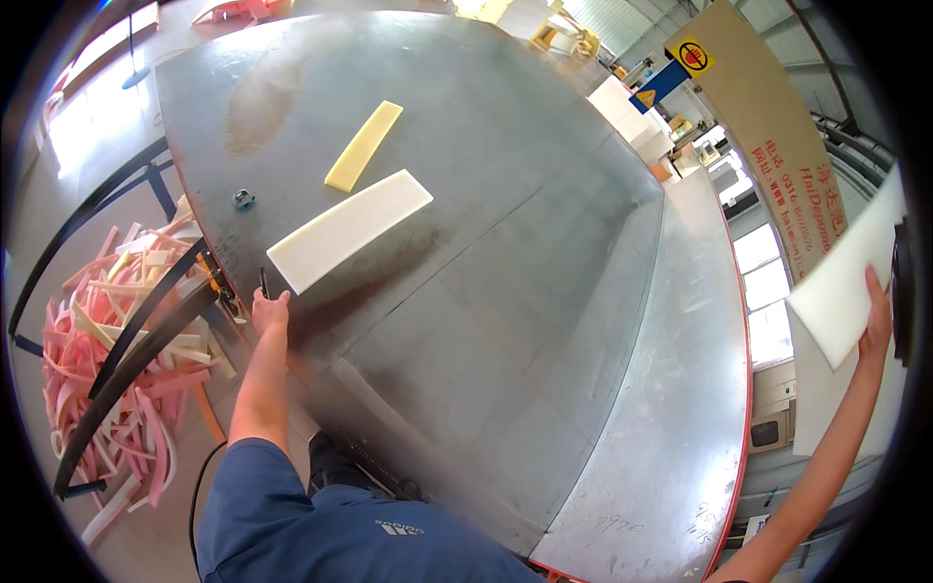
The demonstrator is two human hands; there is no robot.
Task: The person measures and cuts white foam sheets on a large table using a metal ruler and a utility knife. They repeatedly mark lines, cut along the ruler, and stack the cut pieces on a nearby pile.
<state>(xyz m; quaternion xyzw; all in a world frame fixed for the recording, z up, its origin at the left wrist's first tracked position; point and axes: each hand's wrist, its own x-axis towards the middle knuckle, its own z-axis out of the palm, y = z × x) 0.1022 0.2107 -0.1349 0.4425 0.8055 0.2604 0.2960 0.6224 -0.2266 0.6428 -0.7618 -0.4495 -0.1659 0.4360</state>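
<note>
My left hand (pixel 270 309) is closed around a slim dark tool (pixel 263 282) at the left edge of the metal table; its kind is too small to tell. Just beyond that hand lies a long white foam slab (pixel 350 231), flat and at a slant. Farther off rests a narrower yellow foam strip (pixel 364 146). Out at the far right, my raised right hand (pixel 878 316) grips a white foam sheet (pixel 844 282), its fingers on the near edge. The sheet is tilted, and part of it is lost at the picture's rim.
The wide grey metal table (pixel 505 291) has a raised side panel (pixel 671 408) on its right. A small round teal-and-dark object (pixel 243 199) sits near its left edge. Pink and white foam offcuts (pixel 136 360) heap on the floor at left, behind dark frame bars (pixel 146 364).
</note>
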